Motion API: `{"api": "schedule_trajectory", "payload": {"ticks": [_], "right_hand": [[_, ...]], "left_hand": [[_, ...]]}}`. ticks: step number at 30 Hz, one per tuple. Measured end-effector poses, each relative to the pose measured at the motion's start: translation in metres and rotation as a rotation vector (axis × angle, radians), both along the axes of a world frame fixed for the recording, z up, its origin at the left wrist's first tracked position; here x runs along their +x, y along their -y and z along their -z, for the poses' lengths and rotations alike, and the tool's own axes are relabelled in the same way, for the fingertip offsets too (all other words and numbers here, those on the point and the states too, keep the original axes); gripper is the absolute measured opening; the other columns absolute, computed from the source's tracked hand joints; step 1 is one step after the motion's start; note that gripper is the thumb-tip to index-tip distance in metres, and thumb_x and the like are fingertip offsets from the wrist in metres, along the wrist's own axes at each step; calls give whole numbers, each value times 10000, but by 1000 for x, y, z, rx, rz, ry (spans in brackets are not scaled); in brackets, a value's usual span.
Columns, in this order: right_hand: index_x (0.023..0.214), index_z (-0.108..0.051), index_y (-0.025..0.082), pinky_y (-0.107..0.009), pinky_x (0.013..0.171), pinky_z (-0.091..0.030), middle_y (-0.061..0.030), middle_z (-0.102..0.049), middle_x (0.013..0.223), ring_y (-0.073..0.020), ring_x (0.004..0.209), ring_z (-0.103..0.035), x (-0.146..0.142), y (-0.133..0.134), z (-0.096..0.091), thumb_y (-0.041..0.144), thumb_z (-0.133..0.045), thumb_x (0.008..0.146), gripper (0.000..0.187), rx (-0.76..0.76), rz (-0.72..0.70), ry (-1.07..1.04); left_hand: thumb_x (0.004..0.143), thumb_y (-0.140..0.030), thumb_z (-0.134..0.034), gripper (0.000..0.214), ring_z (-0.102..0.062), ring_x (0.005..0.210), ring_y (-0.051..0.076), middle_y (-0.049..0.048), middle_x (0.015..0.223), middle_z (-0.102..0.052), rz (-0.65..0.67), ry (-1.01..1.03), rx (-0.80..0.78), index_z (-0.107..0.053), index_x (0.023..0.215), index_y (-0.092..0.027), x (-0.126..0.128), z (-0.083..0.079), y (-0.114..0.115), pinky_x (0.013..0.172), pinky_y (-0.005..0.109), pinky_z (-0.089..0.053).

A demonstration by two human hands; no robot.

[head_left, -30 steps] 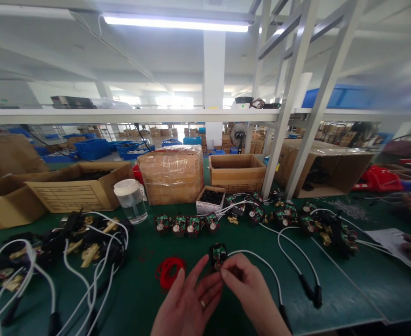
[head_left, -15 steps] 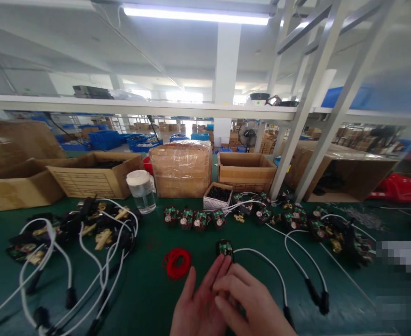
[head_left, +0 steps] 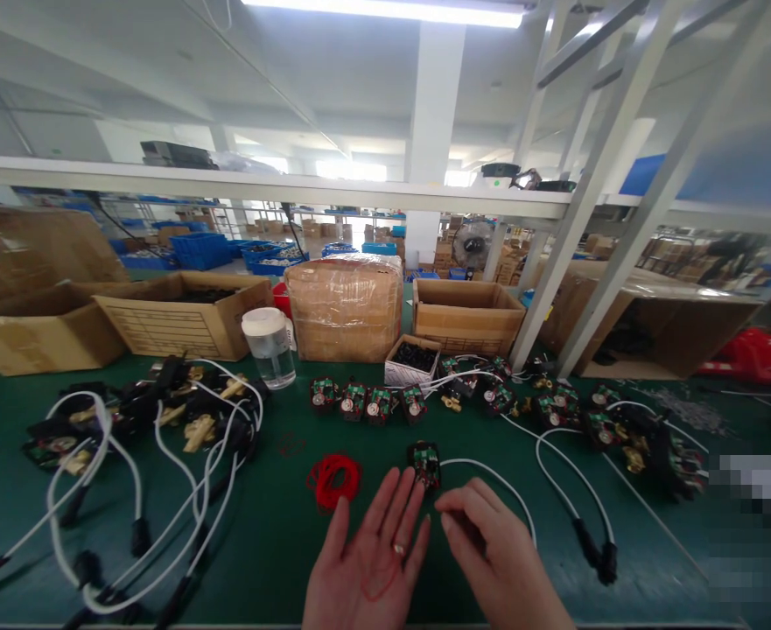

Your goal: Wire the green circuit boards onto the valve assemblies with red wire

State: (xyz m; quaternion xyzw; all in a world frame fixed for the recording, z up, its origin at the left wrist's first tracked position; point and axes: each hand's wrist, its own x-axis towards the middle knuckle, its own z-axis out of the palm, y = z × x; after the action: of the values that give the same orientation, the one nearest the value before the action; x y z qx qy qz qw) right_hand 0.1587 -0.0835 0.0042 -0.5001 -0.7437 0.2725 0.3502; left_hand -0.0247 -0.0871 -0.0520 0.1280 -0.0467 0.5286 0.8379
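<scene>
Left hand (head_left: 367,564): open, thin red curved strand (head_left: 378,600) on palm
Right hand (head_left: 443,513): half-curled; we can't tell its grip
Strand step: probably singling out; next calls for fine pinch

Green flat bench top (head_left: 280,547): smooth, low sheen. Brown boxy cardboard carton (head_left: 344,308): glossy clear film wrap. Black squarish circuit-board housing (head_left: 424,465): plastic-looking. Gold-coloured irregular fitting (head_left: 199,433): brass-like metal.

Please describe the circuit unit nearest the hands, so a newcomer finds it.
On the green table, find the open left hand. Just beyond it lies a small black-and-green unit. Unlike the row of four units behind, it sits alone.
</scene>
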Motion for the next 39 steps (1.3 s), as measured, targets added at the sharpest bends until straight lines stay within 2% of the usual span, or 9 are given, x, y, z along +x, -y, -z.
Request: {"api": "schedule_trajectory", "payload": {"ticks": [8, 13, 18, 22, 25, 28, 34, 37, 39], "right_hand": [[962, -648, 227, -255, 672, -459, -31, -586, 883, -162, 765, -593, -7, 4, 3, 217, -470, 971, 178, -15, -16, -11], [917, -643, 221, -256, 665, -467, -33, -594, 869, -163, 755, -597, -11, 5, 6, 217, -468, 959, 180, -10, -39, -26], [852, -633, 220, -272, 616, -455, -34, -600, 844, -168, 698, -591, -19, 5, 13, 250, -544, 911, 112, -81, 73, 4], [756, -615, 226, -295, 661, -471, -45, -618, 813, -192, 734, -597, -28, 3, 11, 274, -581, 863, 122, -134, 134, -47], [716, -594, 226, -294, 643, -464, -34, -618, 753, -187, 691, -579, -32, 2, -1, 274, -567, 840, 136, -217, 82, -113], [700, -569, 227, -275, 609, -435, -13, -603, 727, -170, 662, -543, -33, 2, -24, 250, -564, 800, 102, -278, -21, -151], [736, -551, 240, -251, 613, -396, 13, -594, 771, -154, 701, -505, -25, 7, -71, 168, -559, 745, 73, -365, -262, -75], [763, -580, 238, -241, 586, -377, 14, -620, 783, -142, 678, -513, -25, 8, -78, 162, -543, 759, 85, -434, -328, -99], [768, -590, 235, -236, 558, -354, 20, -627, 763, -132, 644, -511, -28, 8, -74, 137, -537, 745, 114, -459, -330, -101]], "left_hand": [[975, -678, -115, 787, -139, 1552, 221, 65, 1625, -328, 15, -13, 4, -455, 1491, -190, -1, -6, 1, 1268, 457, -87], [974, -673, -79, 782, -121, 1556, 215, 37, 1644, -285, 32, -17, 23, -413, 1515, -217, 0, -6, -1, 1242, 422, -180], [953, -694, -16, 864, -180, 1546, 209, 51, 1638, -305, 30, 6, 56, -411, 1515, -170, 4, -3, -3, 1176, 329, -297], [987, -647, -57, 801, -215, 1537, 199, 50, 1633, -323, 5, 9, 30, -431, 1506, -165, 8, -4, -5, 1138, 273, -323], [1002, -630, -162, 727, -200, 1541, 212, 41, 1615, -367, -2, 6, 30, -483, 1476, -183, 10, -3, -6, 1199, 311, -248], [1012, -579, -261, 637, -175, 1547, 226, 30, 1594, -409, 15, 2, 29, -526, 1446, -195, 14, -1, -5, 1254, 371, -134], [1012, -562, -290, 613, -180, 1546, 262, 19, 1584, -424, 58, 10, 7, -550, 1429, -195, 24, 0, -2, 1267, 429, -102], [1013, -569, -275, 625, -216, 1536, 279, 34, 1562, -460, 64, 11, 7, -565, 1417, -191, 26, -1, -2, 1266, 455, -100], [1009, -578, -282, 627, -227, 1532, 287, 38, 1552, -476, 75, 11, 23, -569, 1415, -197, 27, -2, -2, 1265, 460, -96]]}}
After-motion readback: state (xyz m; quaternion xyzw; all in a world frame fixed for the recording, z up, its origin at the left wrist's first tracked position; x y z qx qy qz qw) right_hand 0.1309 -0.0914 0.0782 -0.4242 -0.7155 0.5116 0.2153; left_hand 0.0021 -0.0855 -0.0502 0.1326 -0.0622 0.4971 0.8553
